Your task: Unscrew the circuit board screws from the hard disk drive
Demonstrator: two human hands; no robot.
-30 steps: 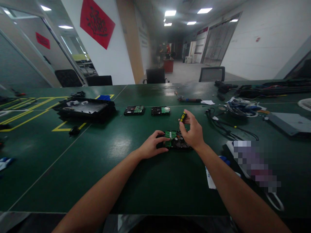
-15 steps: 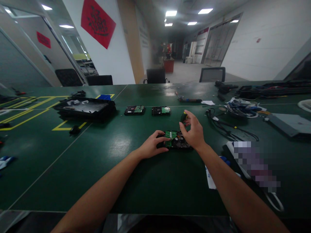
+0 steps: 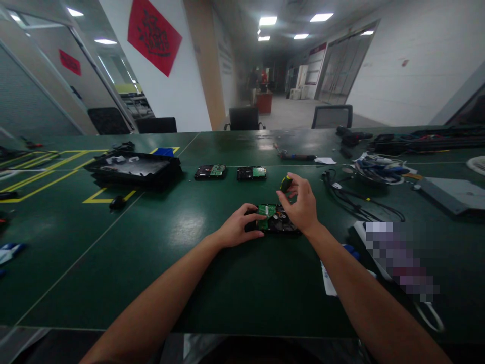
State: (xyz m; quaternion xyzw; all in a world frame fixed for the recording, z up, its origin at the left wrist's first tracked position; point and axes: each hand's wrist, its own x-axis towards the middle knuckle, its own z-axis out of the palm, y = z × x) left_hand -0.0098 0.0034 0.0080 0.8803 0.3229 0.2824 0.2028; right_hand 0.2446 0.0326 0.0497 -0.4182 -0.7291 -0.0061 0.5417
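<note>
A hard drive [image 3: 282, 222] lies flat on the green table in front of me, its green circuit board facing up. My left hand [image 3: 240, 226] grips the drive's left end, fingers over the board and thumb along the near edge. In my right hand [image 3: 302, 205], above the drive's right part, is a screwdriver [image 3: 285, 183] with a dark green and yellow handle, pinched between thumb and fingers. The screwdriver's tip cannot be made out. Farther back lie two more hard drives, one on the left [image 3: 210, 172] and one on the right [image 3: 251, 173].
A black tray-like casing [image 3: 132, 169] stands at the left. To the right are black cables [image 3: 352, 199], a bundle of wires [image 3: 379, 168], a grey metal box [image 3: 452, 194] and a partly blurred white object [image 3: 375, 253]. Another long-handled tool [image 3: 297, 156] lies at the back.
The screwdriver handle has turned slightly in my right fingers, showing more yellow, and my right thumb has shifted a little left. My left hand and the drive stay in place.
</note>
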